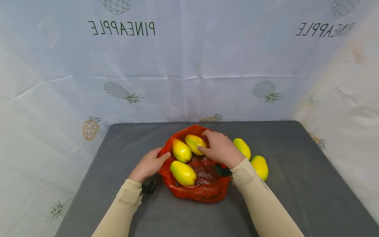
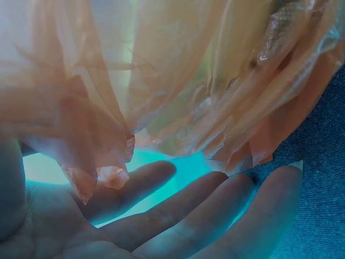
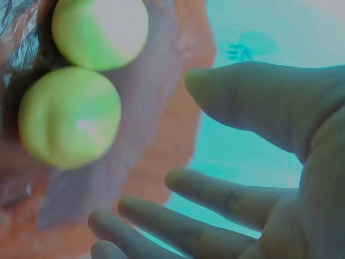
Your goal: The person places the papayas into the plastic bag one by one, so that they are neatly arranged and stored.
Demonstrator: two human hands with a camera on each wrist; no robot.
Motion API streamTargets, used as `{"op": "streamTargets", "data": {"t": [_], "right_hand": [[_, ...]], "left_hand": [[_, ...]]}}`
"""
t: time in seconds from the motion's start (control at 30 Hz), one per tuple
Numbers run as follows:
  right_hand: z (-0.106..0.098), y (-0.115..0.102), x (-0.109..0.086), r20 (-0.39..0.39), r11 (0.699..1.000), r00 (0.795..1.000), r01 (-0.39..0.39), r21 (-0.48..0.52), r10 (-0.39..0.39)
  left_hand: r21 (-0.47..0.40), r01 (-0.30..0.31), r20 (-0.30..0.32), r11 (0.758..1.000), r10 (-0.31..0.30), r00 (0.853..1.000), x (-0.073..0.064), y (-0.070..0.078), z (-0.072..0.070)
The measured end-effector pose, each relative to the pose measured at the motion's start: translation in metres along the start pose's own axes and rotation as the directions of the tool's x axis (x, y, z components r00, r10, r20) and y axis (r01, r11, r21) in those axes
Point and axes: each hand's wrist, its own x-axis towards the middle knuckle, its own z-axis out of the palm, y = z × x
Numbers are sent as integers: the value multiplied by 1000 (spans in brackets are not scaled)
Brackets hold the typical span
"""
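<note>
A red plastic bag (image 1: 207, 192) sits with its mouth spread on the table, and three glossy yellow-green mangoes (image 1: 183, 173) lie inside. My left hand (image 1: 150, 163) holds the bag's left rim, thumb inside the edge and fingers outside. In the left wrist view those fingers (image 2: 194, 208) extend beneath the crumpled plastic (image 2: 178, 81). Over the right part of the bag is my right hand (image 1: 220, 147), close to the farthest mango (image 1: 195, 144). The right wrist view shows its thumb (image 3: 242, 100) and fingers spread apart, holding nothing, with two mangoes (image 3: 70, 118) beyond them.
Two more mangoes (image 1: 260, 167) lie on the dark grey table (image 1: 118, 141) to the right of the bag, partly behind the right forearm. White cloth with pineapple prints (image 1: 183, 56) hangs behind the table and along its sides.
</note>
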Motion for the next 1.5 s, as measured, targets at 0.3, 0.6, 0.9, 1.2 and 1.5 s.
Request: {"op": "streamTargets", "data": {"t": [0.3,0.6,0.9,1.2,1.5], "right_hand": [[-21,29,-44,-115,999,993,-4,-44,-2],[-24,78,-89,-188,991,975,-129,-47,118],[-12,117,-114,-197,970,953,-241,-30,230],[-2,133,-124,-125,928,920,-373,22,372],[6,137,-122,-101,904,899,-425,31,426]], "left_hand": [[-5,25,-5,1000,-25,1000,4,-2,-4],[-16,36,4,999,-36,999,2,-4,-9],[-31,21,-82,999,-24,996,-14,-15,1],[-113,40,-165,993,-58,985,-43,-22,26],[-100,40,-170,994,-57,984,-54,-24,32]]}}
